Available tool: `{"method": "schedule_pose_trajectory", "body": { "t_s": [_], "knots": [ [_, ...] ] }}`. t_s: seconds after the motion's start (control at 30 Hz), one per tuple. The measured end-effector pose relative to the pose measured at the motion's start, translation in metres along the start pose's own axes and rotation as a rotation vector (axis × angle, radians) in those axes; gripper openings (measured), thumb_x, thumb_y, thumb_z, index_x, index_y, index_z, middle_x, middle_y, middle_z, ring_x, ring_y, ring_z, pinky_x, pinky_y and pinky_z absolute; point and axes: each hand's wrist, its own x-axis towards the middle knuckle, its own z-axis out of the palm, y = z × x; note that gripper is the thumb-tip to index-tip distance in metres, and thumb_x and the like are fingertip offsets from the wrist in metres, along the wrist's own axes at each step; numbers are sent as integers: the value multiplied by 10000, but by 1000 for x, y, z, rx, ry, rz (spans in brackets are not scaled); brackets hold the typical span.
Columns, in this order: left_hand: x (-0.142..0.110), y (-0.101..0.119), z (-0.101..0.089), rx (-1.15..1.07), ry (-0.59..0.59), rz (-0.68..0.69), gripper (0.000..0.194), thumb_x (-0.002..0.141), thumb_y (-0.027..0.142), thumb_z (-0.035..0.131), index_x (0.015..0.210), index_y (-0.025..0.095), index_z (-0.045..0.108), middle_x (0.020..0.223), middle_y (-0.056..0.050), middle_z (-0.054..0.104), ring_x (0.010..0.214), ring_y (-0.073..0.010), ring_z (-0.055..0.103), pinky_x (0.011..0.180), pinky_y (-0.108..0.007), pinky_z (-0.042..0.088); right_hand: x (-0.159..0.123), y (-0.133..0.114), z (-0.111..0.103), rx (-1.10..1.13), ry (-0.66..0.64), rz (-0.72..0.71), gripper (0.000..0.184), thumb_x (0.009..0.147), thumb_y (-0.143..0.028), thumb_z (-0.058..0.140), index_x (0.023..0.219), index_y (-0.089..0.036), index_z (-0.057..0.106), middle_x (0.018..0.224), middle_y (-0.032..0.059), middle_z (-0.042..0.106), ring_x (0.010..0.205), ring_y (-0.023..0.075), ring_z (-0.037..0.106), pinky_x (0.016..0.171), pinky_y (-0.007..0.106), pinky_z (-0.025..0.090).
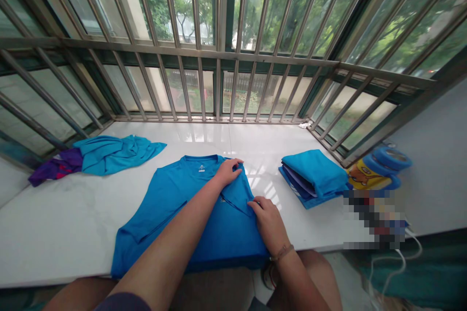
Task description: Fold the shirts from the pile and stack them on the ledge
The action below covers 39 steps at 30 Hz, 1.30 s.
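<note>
A blue T-shirt (166, 194) lies spread on the white ledge (73, 233), its collar away from me and its lower part at the front edge. A small pale print shows below the neckline. Reaching across the shirt, my left hand (229, 172) has its fingers closed at the shoulder on the right side. Lower down on that side, my right hand (270, 221), with a bracelet at the wrist, pinches the sleeve's edge between thumb and fingers. The sleeve on that side is folded inward over the chest.
Folded blue clothes (314, 172) are stacked at the right, beside a blue and yellow bottle (375, 170). Crumpled turquoise and purple clothing (113, 154) lies at the left. Metal window bars (219, 87) bound the ledge. A white cable (401, 262) hangs at the right.
</note>
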Motion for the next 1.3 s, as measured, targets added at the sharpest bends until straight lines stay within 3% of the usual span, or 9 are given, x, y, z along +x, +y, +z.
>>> {"method": "schedule_pose_trajectory", "body": {
  "t_s": [0.17,0.4,0.5,0.63,0.73,0.83,1.0,1.1,1.3],
  "knots": [
    [2,-3,2,105,16,4,297,956,135,590,1121,192,830,1152,-117,775,1127,-265,710,1083,-431,551,1,3,-10,-84,-106,136,405,1020,-87,555,1308,-299,745,1300,88,713,1104,259,658,914,358,505],
    [-10,9,3,245,11,58,341,992,264,627,1306,206,747,1468,-137,662,1360,-313,604,1243,-519,433,16,-10,-37,-129,-212,149,392,1022,-138,561,1339,-294,731,1341,98,704,1153,275,641,913,357,485],
    [-20,-2,-26,324,53,8,364,1054,276,518,1366,221,699,1510,-118,647,1405,-279,580,1257,-470,419,40,-11,-48,-106,-171,120,375,1022,-154,558,1340,-267,722,1330,104,702,1165,270,631,952,352,476],
    [-39,-45,-101,423,139,-189,384,1040,196,443,1334,165,688,1342,-159,723,1273,-280,660,1169,-429,491,93,-7,-50,-95,-118,101,357,1064,-193,495,1348,-220,711,1306,115,706,1153,259,631,994,343,471],
    [-58,-83,-159,488,157,-349,375,1005,236,508,1304,123,705,1314,-208,728,1266,-347,669,1136,-484,506,140,-12,-38,-90,-152,79,373,1079,-218,477,1386,-201,689,1342,130,691,1197,265,618,1030,345,467],
    [-72,-110,-195,514,96,-415,404,939,327,662,1291,140,730,1327,-197,739,1289,-360,671,1150,-463,497,186,-28,-16,-76,-230,42,382,1095,-253,461,1409,-207,673,1373,135,683,1259,269,596,1065,346,458],
    [-74,-126,-207,489,-14,-381,483,832,383,817,1273,194,761,1312,-140,756,1247,-306,699,1121,-371,514,240,-58,23,-86,-308,67,478,1058,-309,559,1521,-194,577,1491,170,615,1310,301,572,1046,382,483],
    [-70,-124,-204,473,-32,-353,377,822,364,823,1172,228,792,1220,-104,769,1163,-280,716,1056,-357,541,255,-65,34,-102,-365,87,377,1031,-262,583,1387,-192,685,1395,177,667,1245,311,614,995,391,500],
    [-83,-92,-215,436,-11,-270,170,929,316,681,1052,227,756,1112,-84,772,1094,-270,702,981,-370,548,241,-59,2,-84,-308,-12,349,1094,-230,476,1374,-214,684,1363,138,669,1236,257,617,1009,336,465]
  ]
}}
